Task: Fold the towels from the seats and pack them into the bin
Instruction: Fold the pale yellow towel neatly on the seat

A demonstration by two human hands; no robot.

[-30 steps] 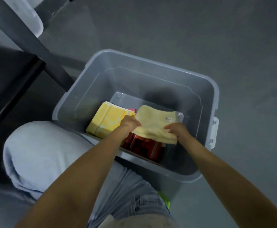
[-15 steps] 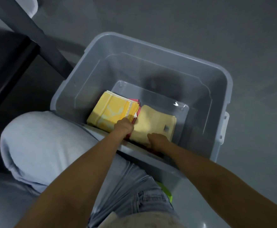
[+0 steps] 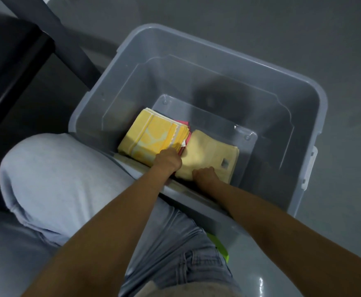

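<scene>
Yellow towels [image 3: 154, 136] number two, pink towel [image 3: 187, 137] one, bin [image 3: 218, 61] one.

In the bin [image 3: 316, 97], left hand [image 3: 169, 159] and right hand [image 3: 204, 174] rest on a pale towel [image 3: 209, 150] beside a patterned towel [image 3: 151, 133]; their fingers are hidden.

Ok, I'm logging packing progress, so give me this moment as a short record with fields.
bin: grey translucent, open, on the floor
patterned yellow towel: folded, lying left in the bin
pale yellow towel: folded, lying beside it on the right
left hand: between the two towels, fingers hidden
right hand: on the pale towel's near edge, grip unclear
</scene>
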